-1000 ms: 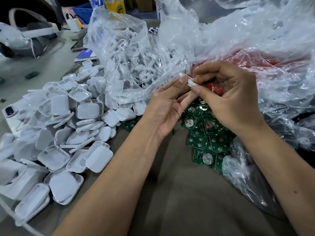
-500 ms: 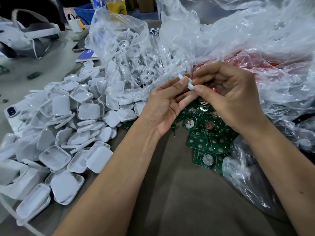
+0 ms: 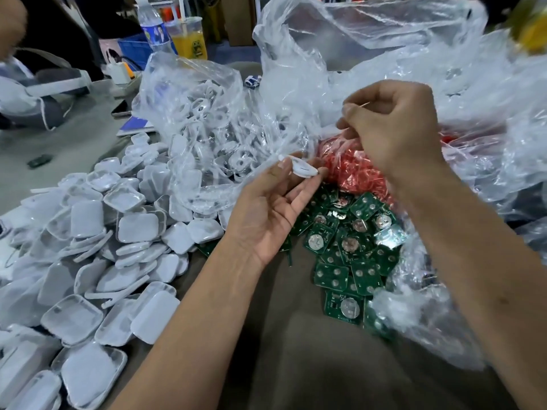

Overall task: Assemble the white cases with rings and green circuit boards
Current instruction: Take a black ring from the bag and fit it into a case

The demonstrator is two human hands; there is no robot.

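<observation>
My left hand pinches a small white case part between thumb and fingertips, above the pile of green circuit boards. My right hand is raised above and to the right of it, fingers curled, pinching something thin and red that is too small to make out. A heap of white case halves covers the table at the left. White rings fill a clear plastic bag behind the heap. Small red parts lie in a bag under my right hand.
Crumpled clear plastic bags spread across the back and right. A water bottle, a cup of orange drink and a blue crate stand at the far edge. Another person's sleeve and hand show at the far left. Grey cloth covers the near table.
My hands have come apart. The right hand has lifted up and right, away from the white part, which stays in my left hand. The camera view has tilted up.
</observation>
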